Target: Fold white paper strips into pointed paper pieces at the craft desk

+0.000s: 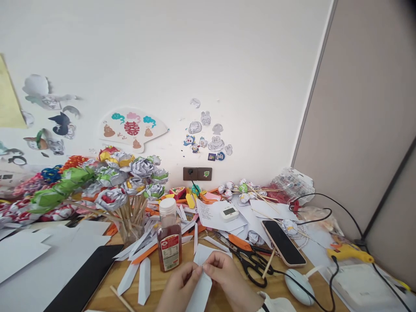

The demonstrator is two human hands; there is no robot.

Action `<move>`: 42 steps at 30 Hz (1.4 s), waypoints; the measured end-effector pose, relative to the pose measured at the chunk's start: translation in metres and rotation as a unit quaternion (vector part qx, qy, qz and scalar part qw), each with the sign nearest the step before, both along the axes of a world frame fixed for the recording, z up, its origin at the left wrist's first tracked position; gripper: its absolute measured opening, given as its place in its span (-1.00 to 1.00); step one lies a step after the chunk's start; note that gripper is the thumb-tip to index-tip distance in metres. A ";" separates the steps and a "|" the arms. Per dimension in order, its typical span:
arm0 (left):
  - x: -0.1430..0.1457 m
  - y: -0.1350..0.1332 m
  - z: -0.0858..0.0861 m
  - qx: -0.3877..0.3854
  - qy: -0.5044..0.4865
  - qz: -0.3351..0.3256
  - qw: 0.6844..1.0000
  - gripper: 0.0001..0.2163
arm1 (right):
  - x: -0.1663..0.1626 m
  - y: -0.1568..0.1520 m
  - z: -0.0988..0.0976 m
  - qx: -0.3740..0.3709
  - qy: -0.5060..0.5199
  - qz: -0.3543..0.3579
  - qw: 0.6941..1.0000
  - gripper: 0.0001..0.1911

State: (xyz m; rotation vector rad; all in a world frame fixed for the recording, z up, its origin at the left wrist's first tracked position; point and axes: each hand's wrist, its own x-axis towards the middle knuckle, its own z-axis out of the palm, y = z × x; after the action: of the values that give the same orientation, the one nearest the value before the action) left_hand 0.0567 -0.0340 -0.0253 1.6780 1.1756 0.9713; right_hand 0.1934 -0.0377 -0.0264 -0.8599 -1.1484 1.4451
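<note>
My left hand (183, 286) and my right hand (227, 277) meet low in the middle of the view. Between their thumbs and fingertips they pinch a white paper strip (199, 297), which slants down toward the bottom edge. Another piece of white paper (208, 252) shows just behind the fingertips. Left of my hands stands a bottle (169, 238) of reddish-brown liquid with a white cap. Black-handled scissors (253, 262) lie to the right of my right hand. Folded white paper strips (144, 281) rest on the table to the left.
Paper flowers on sticks (130, 182) stand in a container at the left. A phone (284, 242), a white timer (229, 212), a yellow glue gun (349, 253) and a pale mouse-shaped device (298, 286) lie at the right, with black cables. A black flat panel (86, 279) lies at the left.
</note>
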 end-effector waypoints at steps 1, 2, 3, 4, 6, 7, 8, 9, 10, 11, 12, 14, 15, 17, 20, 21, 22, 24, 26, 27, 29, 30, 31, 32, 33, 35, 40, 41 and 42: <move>0.000 0.000 0.000 -0.004 -0.002 -0.002 1.000 -0.67 | -0.001 0.000 -0.001 -0.006 0.006 -0.002 1.000 -0.64; 0.001 0.000 0.001 -0.008 -0.006 -0.003 1.000 -0.67 | -0.001 0.000 -0.002 -0.014 0.013 -0.002 1.000 -0.64; 0.001 0.000 0.002 -0.012 -0.011 -0.004 1.000 -0.67 | -0.001 0.000 -0.003 -0.021 0.022 -0.003 1.000 -0.64; 0.001 -0.001 0.003 -0.017 -0.019 -0.003 1.000 -0.67 | -0.002 0.000 -0.003 -0.028 0.030 -0.003 0.999 -0.64; 0.002 -0.002 0.006 -0.028 -0.034 0.001 0.999 -0.67 | -0.003 -0.001 -0.004 -0.034 0.044 0.000 0.998 -0.64; 0.002 -0.002 0.007 -0.032 -0.040 0.004 0.999 -0.67 | -0.003 -0.001 -0.004 -0.033 0.047 0.000 0.998 -0.65; 0.002 -0.003 0.008 -0.035 -0.044 0.006 0.998 -0.67 | -0.003 -0.001 -0.004 -0.029 0.047 -0.001 0.998 -0.65; 0.003 -0.003 0.008 -0.036 -0.046 0.009 0.998 -0.67 | -0.003 -0.001 -0.004 -0.023 0.045 -0.003 0.999 -0.65; 0.003 -0.003 0.008 -0.037 -0.047 0.010 0.998 -0.67 | -0.003 -0.001 -0.005 -0.015 0.040 -0.007 0.999 -0.66; 0.003 -0.003 0.007 -0.036 -0.046 0.010 0.998 -0.67 | -0.003 0.000 -0.005 -0.007 0.036 -0.011 0.999 -0.66; 0.002 -0.003 0.006 -0.033 -0.043 0.006 0.998 -0.68 | -0.003 0.000 -0.006 -0.002 0.034 -0.015 0.999 -0.67; 0.002 -0.001 0.004 -0.023 -0.033 -0.012 0.999 -0.69 | -0.004 0.000 -0.007 -0.002 0.037 -0.014 0.999 -0.67; 0.002 -0.001 0.002 -0.018 -0.025 -0.021 0.999 -0.70 | -0.005 0.000 -0.008 -0.004 0.039 -0.012 0.999 -0.68; 0.001 0.000 0.000 -0.007 -0.005 -0.029 1.000 -0.72 | -0.006 -0.001 -0.008 -0.010 0.037 -0.007 0.999 -0.68; 0.000 0.001 -0.001 0.000 0.022 -0.024 0.999 -0.72 | -0.006 -0.001 -0.006 -0.014 0.020 0.000 1.000 -0.66; -0.001 0.001 -0.001 0.002 0.029 -0.024 0.999 -0.72 | -0.005 -0.001 -0.005 -0.007 0.003 0.001 1.000 -0.66; -0.001 0.001 -0.001 0.004 0.034 -0.024 0.999 -0.73 | -0.003 -0.001 -0.003 0.010 -0.026 0.003 1.000 -0.66; -0.002 0.000 0.001 0.008 0.039 -0.016 0.999 -0.73 | 0.001 0.000 0.000 0.078 -0.120 -0.005 0.990 -0.67; -0.003 -0.001 0.003 0.011 0.038 -0.001 0.999 -0.72 | 0.006 0.002 0.001 0.155 -0.225 -0.013 0.962 -0.68; -0.003 -0.001 0.005 0.011 0.035 0.005 0.999 -0.72 | 0.008 0.003 0.000 0.182 -0.265 -0.011 0.947 -0.67; -0.002 -0.001 0.006 0.007 0.027 0.011 1.000 -0.73 | 0.010 0.004 -0.002 0.212 -0.312 -0.004 0.926 -0.65; -0.002 -0.001 0.007 0.001 0.021 0.011 1.000 -0.73 | 0.010 0.004 -0.004 0.218 -0.322 0.001 0.921 -0.64; -0.002 -0.001 0.007 -0.007 0.013 0.012 1.000 -0.72 | 0.009 0.004 -0.005 0.224 -0.328 0.001 0.918 -0.65; -0.002 -0.001 0.007 -0.018 0.004 0.012 1.000 -0.72 | 0.009 0.004 -0.007 0.228 -0.333 -0.004 0.915 -0.65; -0.002 -0.001 0.007 -0.029 -0.005 0.012 0.999 -0.72 | 0.008 0.004 -0.009 0.232 -0.336 -0.009 0.913 -0.66; -0.002 0.000 0.007 -0.049 -0.022 0.009 0.998 -0.71 | 0.006 0.004 -0.011 0.238 -0.343 -0.017 0.909 -0.67; -0.003 0.001 0.007 -0.061 -0.054 0.019 0.996 -0.69 | 0.008 0.003 -0.009 0.270 -0.374 -0.014 0.887 -0.75; -0.003 0.001 0.006 -0.060 -0.054 0.017 0.997 -0.69 | 0.008 0.003 -0.008 0.274 -0.383 -0.014 0.882 -0.76; -0.003 0.002 0.006 -0.060 -0.052 0.010 0.997 -0.69 | 0.009 0.002 -0.007 0.276 -0.393 -0.014 0.877 -0.75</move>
State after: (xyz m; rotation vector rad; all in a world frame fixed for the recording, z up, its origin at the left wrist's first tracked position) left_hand 0.0538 -0.0322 -0.0195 1.5059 1.1603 0.9681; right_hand 0.2019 -0.0355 -0.0337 -1.0588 -2.0147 0.6364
